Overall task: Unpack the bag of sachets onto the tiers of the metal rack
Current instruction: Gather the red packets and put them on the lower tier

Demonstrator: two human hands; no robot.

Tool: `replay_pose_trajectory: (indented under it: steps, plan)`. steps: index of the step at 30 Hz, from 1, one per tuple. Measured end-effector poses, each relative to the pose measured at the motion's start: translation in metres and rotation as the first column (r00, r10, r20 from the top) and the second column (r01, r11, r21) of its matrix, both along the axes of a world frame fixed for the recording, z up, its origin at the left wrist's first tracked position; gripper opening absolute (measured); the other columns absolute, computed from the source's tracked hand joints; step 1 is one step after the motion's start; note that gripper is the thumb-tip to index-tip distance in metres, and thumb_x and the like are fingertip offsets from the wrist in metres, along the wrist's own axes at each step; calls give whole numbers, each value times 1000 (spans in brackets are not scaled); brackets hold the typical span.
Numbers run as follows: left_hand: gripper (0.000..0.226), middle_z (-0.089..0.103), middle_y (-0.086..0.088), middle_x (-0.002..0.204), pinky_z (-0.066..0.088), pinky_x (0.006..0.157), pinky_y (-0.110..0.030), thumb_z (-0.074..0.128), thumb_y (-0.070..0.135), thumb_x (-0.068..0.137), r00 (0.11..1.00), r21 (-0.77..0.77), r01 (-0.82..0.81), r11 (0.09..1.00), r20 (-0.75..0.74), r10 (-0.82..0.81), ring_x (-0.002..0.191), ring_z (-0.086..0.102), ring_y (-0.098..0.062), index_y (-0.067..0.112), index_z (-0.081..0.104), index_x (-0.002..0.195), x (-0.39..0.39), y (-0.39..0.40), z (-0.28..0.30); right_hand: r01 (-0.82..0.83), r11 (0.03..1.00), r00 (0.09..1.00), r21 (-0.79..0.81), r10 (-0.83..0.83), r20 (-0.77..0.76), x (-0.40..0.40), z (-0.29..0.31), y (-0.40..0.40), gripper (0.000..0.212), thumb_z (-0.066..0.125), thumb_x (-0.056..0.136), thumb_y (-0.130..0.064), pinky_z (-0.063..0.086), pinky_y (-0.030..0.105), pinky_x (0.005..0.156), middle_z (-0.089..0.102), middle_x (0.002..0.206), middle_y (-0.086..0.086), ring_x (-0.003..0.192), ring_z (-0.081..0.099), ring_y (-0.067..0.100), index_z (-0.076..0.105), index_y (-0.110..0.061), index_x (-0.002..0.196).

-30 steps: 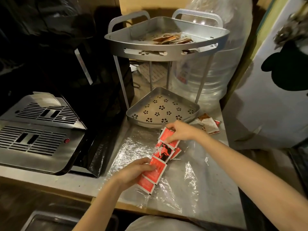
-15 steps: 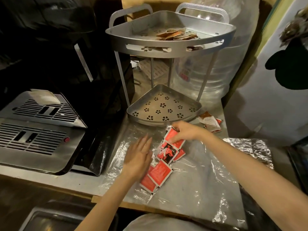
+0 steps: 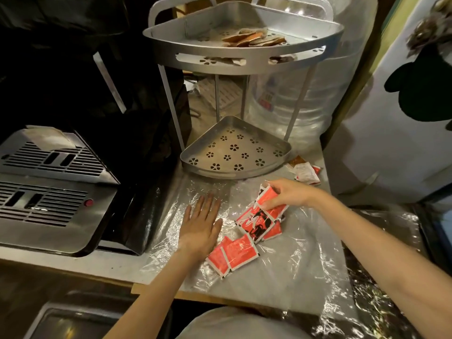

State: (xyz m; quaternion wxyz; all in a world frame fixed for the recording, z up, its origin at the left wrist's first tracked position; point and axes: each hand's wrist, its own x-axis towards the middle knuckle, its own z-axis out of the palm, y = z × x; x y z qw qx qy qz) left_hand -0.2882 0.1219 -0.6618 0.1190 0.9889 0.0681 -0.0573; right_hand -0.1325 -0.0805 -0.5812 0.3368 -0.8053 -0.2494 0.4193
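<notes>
Since a second ago, the left hand (image 3: 200, 226) has been taken off the red sachets (image 3: 254, 231) and laid flat, fingers straight and spread, on the clear plastic bag (image 3: 288, 272) just to their left. The right hand (image 3: 285, 194) has stayed pinched on the far end of the strip of sachets, which is now lifted slightly more at that end.

Nearest the viewer, the crinkled plastic bag is spread across the grey bench (image 3: 117, 261). On it the sachets lie in a joined strip running from near left to far right: the two nearest lie flat, touching the thumb side of the left hand; those in the middle carry black printing; the farthest is held up off the plastic between the right thumb and curled fingers.

To the left, a metal appliance with slotted grilles (image 3: 46, 192) is set on the bench. Just beyond the right hand, a few loose pale and red sachets (image 3: 305, 171) lie on the bench beside the rack's lower tier.

Farther back, the metal corner rack (image 3: 244, 64) stands on the bench. Its lower tier (image 3: 234, 155), pierced with flower-shaped holes, holds nothing. On its upper tier (image 3: 244, 45) a small pile of tan and orange sachets (image 3: 254, 39) is seen. Behind the rack, a large clear water bottle (image 3: 305, 104) is visible.
</notes>
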Motion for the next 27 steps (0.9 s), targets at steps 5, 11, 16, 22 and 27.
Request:
replay_pose_trajectory:
  steps: [5,11,16,22,27]
  plan:
    - [59,-20,11,146,-14,112,-34,-10,52,81,999,-28,3,1000,39,-2,138,-17,-7,32,-16,136,-2,-1,1,174,985,984,15,-174,-42,1,-3,-43,23,74,74,-18,54,32,82,71,92,3,85,69,18,60,-17,93]
    - [61,-17,10,149,-14,113,-35,-10,56,80,1000,-32,0,999,18,1,137,-19,-7,32,-15,136,-2,-1,1,375,926,926,36,-372,-63,2,-4,-92,28,76,71,-18,52,37,87,71,98,7,90,68,22,63,-20,96]
    - [75,-13,9,152,-11,114,-36,-3,64,75,991,-223,-38,974,-136,8,140,-14,-8,29,-5,142,11,7,11,529,848,849,44,-527,-51,-4,-14,-116,24,75,72,-20,48,42,94,72,100,5,94,68,23,65,-23,94]
    - [76,43,-10,141,20,111,-49,15,65,75,993,-159,-69,985,79,83,134,30,-28,21,59,120,14,-5,44,647,759,762,77,-640,-97,-15,-19,-135,25,70,77,-16,51,39,90,71,94,4,90,68,20,64,-16,101]
    - [53,67,-4,96,41,60,-8,65,43,77,995,-456,-63,888,-96,22,79,58,-12,12,57,119,13,-74,74,666,740,745,93,-654,-132,-18,-22,-140,21,71,76,-19,52,38,88,73,95,4,90,70,19,65,-19,96]
